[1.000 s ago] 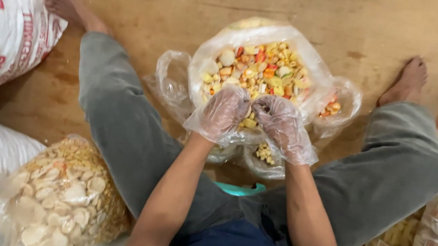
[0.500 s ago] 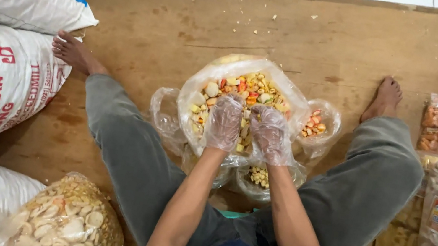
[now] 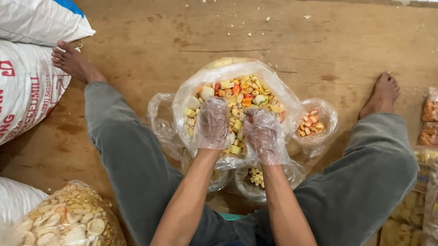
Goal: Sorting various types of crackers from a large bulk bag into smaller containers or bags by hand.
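Both hands, the left hand (image 3: 212,123) and right hand (image 3: 263,135) in thin plastic gloves, rest side by side, fingers loosely curled in the mixed crackers (image 3: 238,99) of the big clear bag (image 3: 187,96) between the legs on the wooden board (image 3: 145,32); scooping goes best in shallow handfuls held low over the opening.

Left hand (image 3: 213,123): gloved in thin clear plastic, palm down, fingers curled, forearm extended forward. Right hand (image 3: 263,135): gloved likewise, close alongside, fingers seemingly bent; grip unclear. Legs spread, feet bare.
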